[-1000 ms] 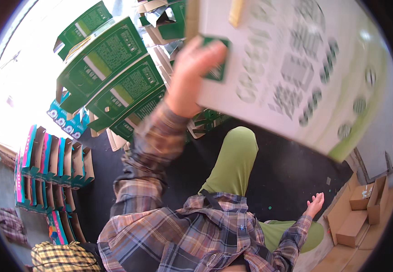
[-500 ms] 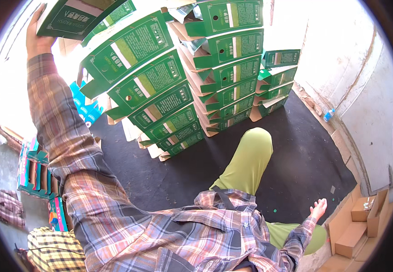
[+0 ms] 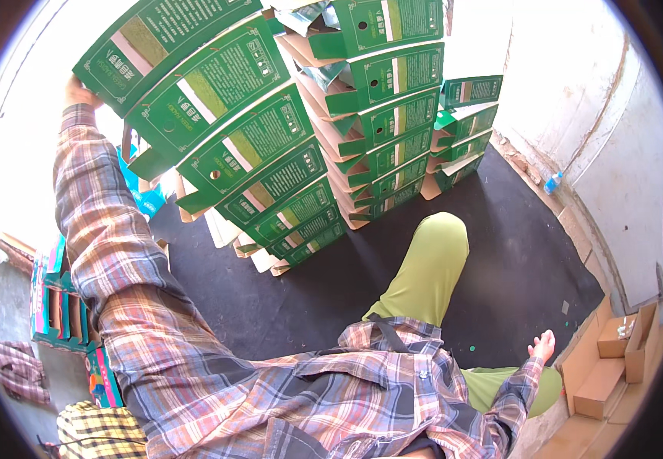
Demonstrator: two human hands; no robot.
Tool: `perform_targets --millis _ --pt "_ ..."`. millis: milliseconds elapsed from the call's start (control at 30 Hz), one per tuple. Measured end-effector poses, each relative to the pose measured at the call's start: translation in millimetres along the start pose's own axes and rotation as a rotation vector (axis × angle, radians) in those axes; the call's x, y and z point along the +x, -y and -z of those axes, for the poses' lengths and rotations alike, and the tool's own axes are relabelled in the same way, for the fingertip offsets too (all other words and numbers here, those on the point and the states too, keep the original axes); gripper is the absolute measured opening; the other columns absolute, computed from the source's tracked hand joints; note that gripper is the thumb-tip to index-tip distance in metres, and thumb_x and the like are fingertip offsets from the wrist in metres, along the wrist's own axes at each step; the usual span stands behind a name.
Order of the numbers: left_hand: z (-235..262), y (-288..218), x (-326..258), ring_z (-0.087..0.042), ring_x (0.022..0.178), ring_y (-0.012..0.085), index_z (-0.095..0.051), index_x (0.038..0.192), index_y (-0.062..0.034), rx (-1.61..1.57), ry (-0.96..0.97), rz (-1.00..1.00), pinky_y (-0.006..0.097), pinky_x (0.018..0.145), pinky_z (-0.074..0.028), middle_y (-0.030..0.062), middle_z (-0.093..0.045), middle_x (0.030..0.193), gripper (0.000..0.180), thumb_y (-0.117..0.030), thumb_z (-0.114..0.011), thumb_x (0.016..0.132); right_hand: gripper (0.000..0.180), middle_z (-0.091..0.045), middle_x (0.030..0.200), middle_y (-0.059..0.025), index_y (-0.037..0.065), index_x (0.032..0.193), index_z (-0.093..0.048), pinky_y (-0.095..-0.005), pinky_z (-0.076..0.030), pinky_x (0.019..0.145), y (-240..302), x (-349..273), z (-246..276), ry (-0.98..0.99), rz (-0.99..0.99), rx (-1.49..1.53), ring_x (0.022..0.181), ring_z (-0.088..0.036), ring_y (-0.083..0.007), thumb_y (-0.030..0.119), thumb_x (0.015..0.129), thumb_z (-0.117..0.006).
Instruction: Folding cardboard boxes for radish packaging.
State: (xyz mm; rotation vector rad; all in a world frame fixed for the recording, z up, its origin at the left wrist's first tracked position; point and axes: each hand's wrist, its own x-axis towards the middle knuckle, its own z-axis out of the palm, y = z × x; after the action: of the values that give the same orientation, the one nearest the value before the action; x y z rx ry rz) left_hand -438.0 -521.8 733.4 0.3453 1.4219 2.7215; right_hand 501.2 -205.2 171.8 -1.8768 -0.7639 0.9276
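My left arm is stretched to the upper left. Its hand (image 3: 83, 93) grips the near left corner of a green carton (image 3: 140, 50) on top of the left stack; most of its fingers are behind the carton. Below that carton lie several like it (image 3: 213, 84), green with a pale stripe, their end flaps sticking out. My right hand (image 3: 543, 346) hangs low at the right beside my knee. Its fingers are loosely curled and apart from the thumb, with nothing visible in them.
More green cartons form a middle stack (image 3: 398, 73) and a lower right stack (image 3: 471, 122) on a black mat (image 3: 515, 252). Brown cardboard boxes (image 3: 601, 386) stand at the lower right. Teal boxes (image 3: 64, 306) are at the left. A small blue bottle (image 3: 552, 183) lies by the wall.
My left hand has brought the green carton down and to the right onto the left stack, its printed side now facing me. My right hand stays low at my side.
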Motion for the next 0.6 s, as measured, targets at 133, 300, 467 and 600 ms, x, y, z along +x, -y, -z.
perform_targets --millis 133,300,467,600 --pt "5 -7 0 -0.056 0.105 0.0233 -0.057 0.113 -0.0069 0.030 -0.076 -0.020 0.038 0.091 -0.046 0.0081 -0.060 0.115 0.036 -0.030 -0.036 0.094 0.044 -0.055 0.120 -0.0001 0.017 0.127 -0.049 -0.0299 -0.047 0.054 1 -1 -13 0.013 0.010 -0.045 0.089 -0.059 -0.0175 0.041 0.090 -0.052" --pt "-14 18 -18 -0.057 0.104 0.0234 -0.058 0.111 -0.0065 0.010 -0.044 -0.025 0.040 0.090 -0.047 0.0099 -0.060 0.113 0.033 -0.028 -0.042 0.092 0.044 -0.055 0.118 0.0012 0.017 0.126 -0.050 -0.0291 -0.047 0.053 -7 -3 -5 0.012 -0.015 -0.056 0.088 -0.059 -0.0171 0.041 0.090 -0.053" --pt "53 -26 21 -0.056 0.103 0.0284 -0.053 0.114 -0.0072 0.282 0.189 -0.115 0.043 0.090 -0.046 0.0126 -0.057 0.112 0.036 -0.034 -0.051 0.090 0.043 -0.055 0.120 0.0009 0.017 0.126 -0.050 -0.0284 -0.047 0.052 -4 6 -32 0.088 0.005 -0.065 0.088 -0.059 -0.0168 0.040 0.089 -0.053" --pt "18 18 -15 -0.053 0.104 0.0316 -0.051 0.115 -0.0069 0.372 -0.082 -0.097 0.046 0.090 -0.045 0.0132 -0.053 0.111 0.047 -0.045 -0.054 0.088 0.043 -0.055 0.121 -0.0017 0.016 0.125 -0.051 -0.0293 -0.048 0.054 -4 3 -20 0.063 0.003 -0.080 0.092 -0.059 -0.0178 0.041 0.090 -0.052"
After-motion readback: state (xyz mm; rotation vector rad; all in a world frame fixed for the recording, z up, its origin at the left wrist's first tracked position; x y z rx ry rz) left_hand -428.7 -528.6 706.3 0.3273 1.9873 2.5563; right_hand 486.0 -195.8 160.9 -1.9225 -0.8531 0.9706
